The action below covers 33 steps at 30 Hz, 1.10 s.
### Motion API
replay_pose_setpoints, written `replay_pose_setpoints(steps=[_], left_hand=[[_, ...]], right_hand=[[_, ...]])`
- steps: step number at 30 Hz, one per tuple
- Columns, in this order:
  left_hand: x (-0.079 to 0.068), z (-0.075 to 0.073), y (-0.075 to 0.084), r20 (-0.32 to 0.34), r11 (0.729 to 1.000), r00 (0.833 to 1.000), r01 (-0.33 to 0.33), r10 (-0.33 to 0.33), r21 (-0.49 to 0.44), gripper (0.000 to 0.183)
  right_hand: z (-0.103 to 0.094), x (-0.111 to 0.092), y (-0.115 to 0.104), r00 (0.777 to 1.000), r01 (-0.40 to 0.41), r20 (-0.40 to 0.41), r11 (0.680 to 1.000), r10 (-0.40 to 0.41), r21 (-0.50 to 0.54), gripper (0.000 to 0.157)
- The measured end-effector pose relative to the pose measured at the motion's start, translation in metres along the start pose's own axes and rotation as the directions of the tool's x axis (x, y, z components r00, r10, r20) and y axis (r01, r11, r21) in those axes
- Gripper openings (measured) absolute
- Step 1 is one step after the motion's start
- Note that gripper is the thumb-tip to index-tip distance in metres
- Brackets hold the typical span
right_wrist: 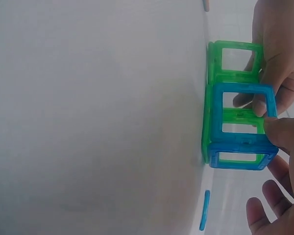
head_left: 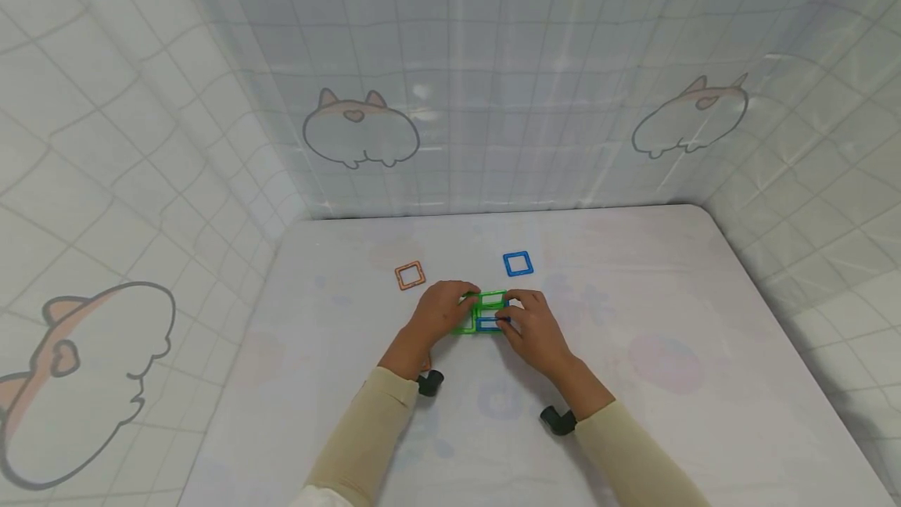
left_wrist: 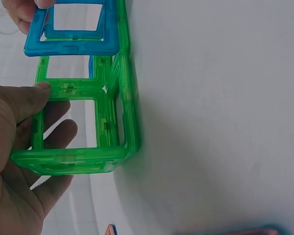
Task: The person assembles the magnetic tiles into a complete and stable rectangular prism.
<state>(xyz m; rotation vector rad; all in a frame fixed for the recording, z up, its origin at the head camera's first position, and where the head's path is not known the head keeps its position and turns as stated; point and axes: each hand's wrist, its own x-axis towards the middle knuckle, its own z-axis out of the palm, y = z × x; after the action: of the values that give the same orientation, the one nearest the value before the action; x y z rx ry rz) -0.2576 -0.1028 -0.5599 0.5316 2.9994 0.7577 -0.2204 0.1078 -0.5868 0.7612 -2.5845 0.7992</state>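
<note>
A small structure of see-through square magnetic tiles stands on the table, between both hands. Green tiles (left_wrist: 71, 90) form its base and walls at the left part; blue tiles (right_wrist: 242, 139) stand at its right end. My left hand (head_left: 439, 311) grips the green part, thumb on a top edge and fingers behind the frames. At the other end, my right hand (head_left: 538, 331) pinches the upper edge of a blue tile (left_wrist: 71, 48) between thumb and fingers, other fingers spread. In the head view, the hands cover parts of the structure.
Farther back on the table (head_left: 676, 280) lie a loose orange square tile (head_left: 421, 272) at left and a loose blue square tile (head_left: 518, 254) at right. Another orange piece (head_left: 426, 364) shows partly beneath the left wrist. A sheet-covered wall (head_left: 493, 124) rises behind the table.
</note>
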Motion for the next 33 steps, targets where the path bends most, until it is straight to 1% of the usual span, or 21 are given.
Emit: replay_pose_setpoints(steps=[7,15,22,27,30,33], left_hand=[[0.0005,0.0017,0.0033,-0.024,0.999,0.999,0.022,-0.021,0.029,0.024],[0.0001,0.0028,0.0057,-0.024,0.997,0.999,0.048,-0.046,0.058,0.025],[-0.0004,0.0041,0.0069,-0.026,0.997,0.998,0.058,-0.057,0.044,0.025],[-0.0018,0.0036,0.0070,-0.027,0.998,0.998,0.052,-0.051,0.030,0.027],[-0.0024,0.0030,0.0069,-0.027,0.999,0.999,0.047,-0.046,0.027,0.030],[-0.0030,0.0029,0.0060,-0.022,0.998,0.998,0.053,-0.053,0.022,0.033]], right_hand=[[0.0006,-0.0020,0.0008,0.999,-0.045,0.017,0.999,0.044,0.015,0.014],[0.0003,-0.0036,0.0019,0.998,-0.053,0.034,0.998,0.052,0.039,0.020],[-0.0006,-0.0049,0.0011,0.997,-0.059,0.051,0.998,0.057,0.036,0.030],[-0.0011,-0.0054,0.0014,0.996,-0.071,0.059,0.997,0.069,0.031,0.033],[-0.0026,-0.0055,0.0026,0.993,-0.095,0.074,0.995,0.093,0.029,0.037],[-0.0055,-0.0055,0.0036,0.987,-0.135,0.096,0.990,0.130,0.042,0.046]])
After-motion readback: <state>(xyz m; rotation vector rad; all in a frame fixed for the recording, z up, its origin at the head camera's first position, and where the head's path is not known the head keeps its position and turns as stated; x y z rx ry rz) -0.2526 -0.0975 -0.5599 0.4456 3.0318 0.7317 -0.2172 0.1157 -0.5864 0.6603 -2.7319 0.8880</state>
